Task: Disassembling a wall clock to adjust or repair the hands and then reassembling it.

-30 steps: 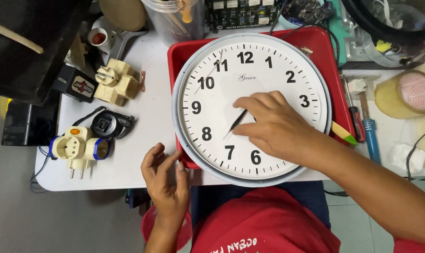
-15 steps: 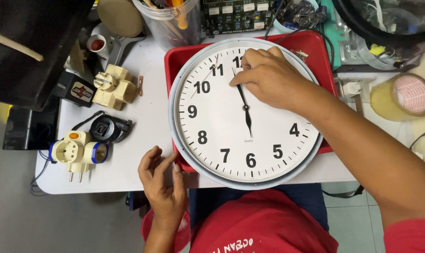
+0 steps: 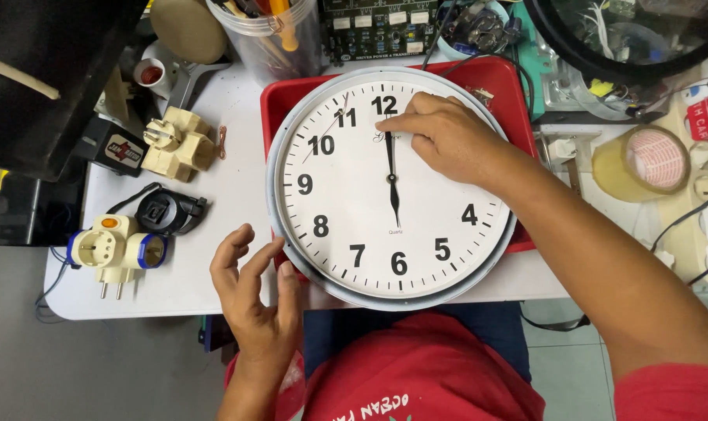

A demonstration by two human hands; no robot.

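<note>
On the white surface in front of you lies a large round wall clock with a white face, black numerals and a pale grey plastic rim, resting face up in a shallow red plastic tray with its lower edge jutting past the tray toward you. Your right hand lies on the upper part of the clock face, index finger stretched out and its tip pressing the long black hand near the top numeral; nothing is gripped, the fingers are loosely curled. Your left hand sits just below and left of the clock, open with fingers spread, its fingertips at or just short of the rim, holding nothing. Left of the clock stand a cream multi-socket plug adapter, a small black round device and a cream-and-blue plug adapter. Above the clock are a clear plastic cup of tools and a green circuit board. Right of the clock sits a yellowish roll of tape.
</note>
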